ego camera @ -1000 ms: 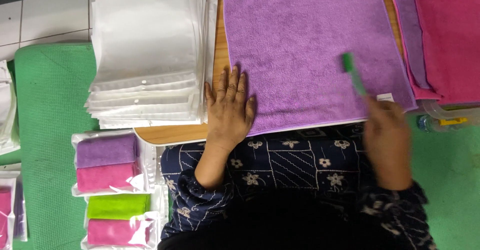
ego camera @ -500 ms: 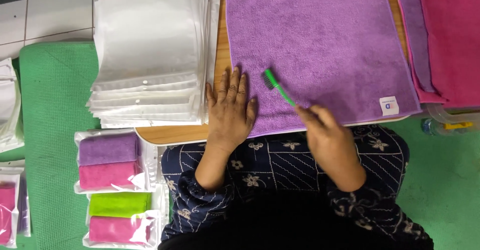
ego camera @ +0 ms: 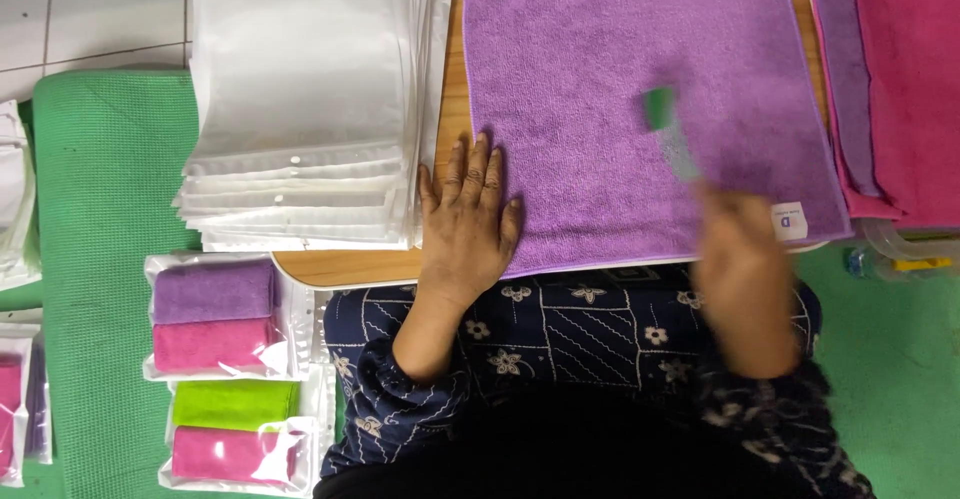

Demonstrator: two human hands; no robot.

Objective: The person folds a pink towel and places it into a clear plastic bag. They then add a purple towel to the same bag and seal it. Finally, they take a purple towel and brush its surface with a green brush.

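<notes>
Left hand (ego camera: 466, 221): open, fingers spread, palm flat, pressing the lower left corner of the purple cloth (ego camera: 620, 69), heel of the hand over the wooden table (ego camera: 340, 264) edge. Right hand (ego camera: 742, 259): closed on the handle of a green brush (ego camera: 667, 131), lower right of the frame; heavy motion blur, so the exact grip is hard to read. Brush head sits on the cloth, right of centre, probably touching it.

Purple cloth lies spread flat, filling the upper centre of the frame, small white label (ego camera: 788, 221) at its lower right corner. Just right of it, a stack of pink and purple cloths (ego camera: 890, 79) at the upper right. Left of it, a stack of white plastic pouches (ego camera: 300, 109), upper left. Green mat (ego camera: 100, 259) covers the floor on the left; on it, packed pouches: one with purple and pink rolled cloths (ego camera: 213, 319), one with lime and pink rolled cloths (ego camera: 237, 429).

Left forearm comes up from the bottom centre, dark patterned sleeve. Right forearm angles up from the lower right.
</notes>
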